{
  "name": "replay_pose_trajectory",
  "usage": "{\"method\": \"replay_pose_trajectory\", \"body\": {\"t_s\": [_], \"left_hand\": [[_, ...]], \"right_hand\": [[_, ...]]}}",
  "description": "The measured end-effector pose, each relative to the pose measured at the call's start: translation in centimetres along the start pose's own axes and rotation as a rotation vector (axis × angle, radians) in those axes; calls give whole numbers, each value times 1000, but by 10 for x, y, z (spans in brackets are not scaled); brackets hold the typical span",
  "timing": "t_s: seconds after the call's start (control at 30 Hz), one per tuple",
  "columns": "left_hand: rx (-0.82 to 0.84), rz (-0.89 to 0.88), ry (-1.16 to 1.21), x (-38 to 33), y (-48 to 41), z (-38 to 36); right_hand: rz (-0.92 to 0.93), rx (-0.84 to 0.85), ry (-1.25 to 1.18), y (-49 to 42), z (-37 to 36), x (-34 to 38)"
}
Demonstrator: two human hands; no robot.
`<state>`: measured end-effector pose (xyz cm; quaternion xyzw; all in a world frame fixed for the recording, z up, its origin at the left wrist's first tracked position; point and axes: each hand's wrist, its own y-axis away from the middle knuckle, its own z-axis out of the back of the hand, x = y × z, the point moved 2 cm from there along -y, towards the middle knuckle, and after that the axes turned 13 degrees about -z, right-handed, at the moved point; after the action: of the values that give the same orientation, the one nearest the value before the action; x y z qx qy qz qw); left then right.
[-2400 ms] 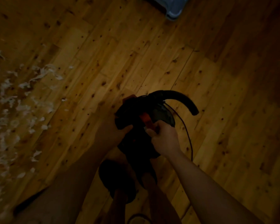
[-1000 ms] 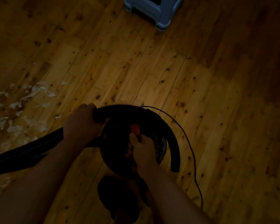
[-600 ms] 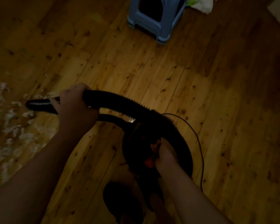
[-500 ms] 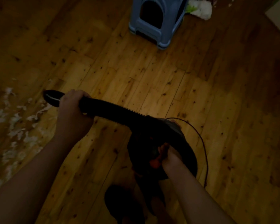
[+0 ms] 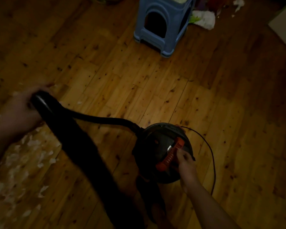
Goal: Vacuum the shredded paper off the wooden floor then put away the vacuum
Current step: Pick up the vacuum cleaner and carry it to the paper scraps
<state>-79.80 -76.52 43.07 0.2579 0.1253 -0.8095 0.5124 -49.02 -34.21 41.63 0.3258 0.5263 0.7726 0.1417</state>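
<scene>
Floor (image 5: 155,96): wooden boards fill the view. The widest bare stretch lies to your right and ahead of the vacuum. A pale edge cuts the upper right corner.

Tube (image 5: 76,146): a long dark length. Its axis runs from the upper left, at your left hand, down towards the bottom centre, crossing over the paper's right margin. It is blurred.

Vacuum (image 5: 155,156): a round black body, seen from above, just right of centre and close in front of your feet. Whether it sits on the floor cannot be told. The hose (image 5: 106,120) leaves its upper left side and arcs left to the tube's top.

Stool (image 5: 165,30): blue plastic, ahead at the top, well apart from the vacuum. A white crumpled bag (image 5: 205,19) lies just beside it on the right.

Paper (image 5: 31,146): white shreds scattered over the lower left floor, under and left of the tube.

Cord (image 5: 211,154): a thin loop curving round the vacuum's right side.

Left hand (image 5: 23,109): wrapped round the tube's top end.

Right hand (image 5: 186,162): fingers curled against the right side of the orange handle (image 5: 170,154), which points lower left to upper right. Whether they grip it cannot be told.
</scene>
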Motion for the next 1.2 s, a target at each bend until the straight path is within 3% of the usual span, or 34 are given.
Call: {"method": "replay_pose_trajectory", "body": {"t_s": [0.03, 0.13, 0.23, 0.3, 0.33, 0.4, 0.43, 0.5, 0.53, 0.6, 0.67, 0.8, 0.9, 0.97, 1.03, 1.1, 1.2], "left_hand": [[157, -126, 38, -36, -4, 3], [309, -260, 79, -148, -1, 4], [400, -262, -5, -169, 17, -23], [452, -217, -18, -177, 33, -49], [448, -211, -16, -183, 43, -61], [410, -252, 3, -195, 61, -77], [405, -263, 17, -196, 70, -84], [378, -217, 52, -197, 84, -94], [348, -218, 66, -199, 90, -98], [270, -285, 144, -203, 98, -102], [179, -274, 275, -205, 103, -101], [24, 260, 673, -211, 121, -91], [168, 480, 886, -222, 140, -106], [177, 574, 888, -223, 141, -115], [129, 668, 805, -221, 135, -124], [94, 726, 750, -220, 126, -134], [28, 730, 771, -232, 109, -150]], "right_hand": [[16, 3, 24, -3, 2, -1], [118, -48, 147, -4, -2, 4], [256, -155, 294, -5, -14, 5], [183, -152, 297, -3, -26, -2], [174, -233, 345, 2, -31, -3], [350, -440, 459, 23, -40, 4], [495, -410, 480, 33, -46, 7], [479, 53, 460, 54, -78, 6], [318, 321, 492, 60, -97, -5], [133, 595, 596, 72, -130, -29], [58, 697, 470, 81, -145, -42], [-128, 780, 99, 77, -153, -36], [-248, 799, 91, 84, -156, -22], [-213, 717, 316, 90, -151, -16], [135, 583, 688, 83, -139, -10], [509, 287, 956, 68, -118, -11], [457, -317, 733, 39, -65, -1]]}}
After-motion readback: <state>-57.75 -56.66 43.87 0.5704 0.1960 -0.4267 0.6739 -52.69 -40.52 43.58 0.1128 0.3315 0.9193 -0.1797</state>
